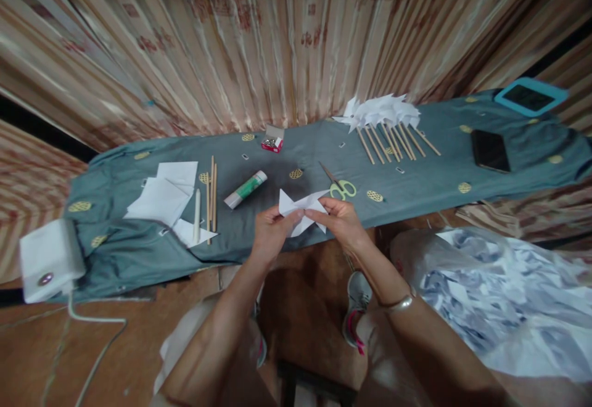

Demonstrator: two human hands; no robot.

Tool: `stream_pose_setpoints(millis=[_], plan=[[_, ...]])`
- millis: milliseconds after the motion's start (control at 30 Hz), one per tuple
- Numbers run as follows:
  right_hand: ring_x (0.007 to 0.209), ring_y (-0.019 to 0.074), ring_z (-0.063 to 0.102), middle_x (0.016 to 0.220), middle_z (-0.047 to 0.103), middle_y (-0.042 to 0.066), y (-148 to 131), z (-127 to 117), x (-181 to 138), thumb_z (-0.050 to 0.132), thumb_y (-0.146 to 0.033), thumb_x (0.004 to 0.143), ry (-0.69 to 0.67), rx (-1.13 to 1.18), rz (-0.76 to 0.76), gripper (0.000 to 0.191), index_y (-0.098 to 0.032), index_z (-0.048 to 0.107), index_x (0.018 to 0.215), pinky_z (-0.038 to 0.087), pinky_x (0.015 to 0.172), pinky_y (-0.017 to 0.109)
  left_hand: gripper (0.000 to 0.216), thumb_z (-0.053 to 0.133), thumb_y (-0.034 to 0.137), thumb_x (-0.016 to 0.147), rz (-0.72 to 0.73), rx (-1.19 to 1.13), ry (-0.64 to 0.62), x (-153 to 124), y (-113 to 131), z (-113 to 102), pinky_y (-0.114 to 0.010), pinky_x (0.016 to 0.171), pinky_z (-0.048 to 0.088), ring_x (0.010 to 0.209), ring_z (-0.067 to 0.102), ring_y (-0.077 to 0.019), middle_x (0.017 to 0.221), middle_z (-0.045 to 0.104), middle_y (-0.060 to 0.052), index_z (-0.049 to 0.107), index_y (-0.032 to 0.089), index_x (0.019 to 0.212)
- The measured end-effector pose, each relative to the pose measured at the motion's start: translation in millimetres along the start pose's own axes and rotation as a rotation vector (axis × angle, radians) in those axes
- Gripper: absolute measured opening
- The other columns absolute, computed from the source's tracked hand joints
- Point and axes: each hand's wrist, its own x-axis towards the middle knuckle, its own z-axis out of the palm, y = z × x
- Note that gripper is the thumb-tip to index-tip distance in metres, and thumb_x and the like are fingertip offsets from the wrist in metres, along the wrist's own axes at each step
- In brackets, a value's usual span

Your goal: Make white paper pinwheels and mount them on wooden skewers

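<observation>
A white paper pinwheel (300, 206) with pointed corners is held over the table's front edge. My left hand (269, 229) grips its left side, thumb pressed near the centre. From the right, my right hand (341, 221) pinches it, its thumb also by the middle. Just behind the right hand lie scissors (340, 186) with yellow-green handles. A glue stick (246, 189) with a green label rests behind the left hand. Farther left are several thin wooden sticks (211, 197), a white pen-like stick (197, 216) and white paper sheets (164, 194).
Finished pinwheels on sticks (386, 114) lie at the back right. A small red box (272, 142) of metal pins stands at the back. A dark phone (491, 150) and a blue-framed tablet (530, 97) lie right. A white device (50, 262) sits left; a bag of paper scraps (499, 290) stands below right.
</observation>
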Motion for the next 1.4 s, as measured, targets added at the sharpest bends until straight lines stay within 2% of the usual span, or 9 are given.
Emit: stream_pose_setpoints(millis=[467, 867, 1400], plan=[[0.071, 0.0180, 0.067, 0.073, 0.074, -0.001, -3.0, 5.6, -1.1, 0.088, -0.045, 0.050, -0.010, 0.011, 0.034, 0.034, -0.023, 0.072, 0.070, 0.054, 0.077, 0.034, 0.036, 0.090, 0.039, 0.045, -0.022, -0.031, -0.026, -2.1, 2.2, -2.0, -0.023, 0.054, 0.043, 0.052, 0.051, -0.0092, 0.058, 0.066, 0.001, 0.076, 0.014, 0.066], [0.064, 0.0135, 0.064, 0.070, 0.073, -0.002, -0.7, 4.2, -1.3, 0.090, -0.041, 0.051, -0.013, 0.059, 0.060, 0.031, -0.021, 0.072, 0.068, 0.053, 0.073, 0.031, 0.035, 0.090, 0.038, 0.046, -0.021, -0.040, -0.031, -0.7, -1.7, -2.1, -0.024, 0.057, 0.045, 0.055, 0.055, -0.0107, 0.062, 0.069, 0.000, 0.075, 0.014, 0.066], [0.064, 0.0142, 0.064, 0.072, 0.074, -0.001, 1.0, 0.5, -0.4, 0.091, -0.041, 0.048, 0.027, 0.059, 0.082, 0.034, -0.021, 0.071, 0.067, 0.051, 0.071, 0.030, 0.033, 0.089, 0.036, 0.047, -0.022, -0.005, -0.027, 1.4, -4.6, -0.6, -0.023, 0.052, 0.040, 0.051, 0.051, -0.0091, 0.058, 0.066, 0.000, 0.076, 0.013, 0.067]])
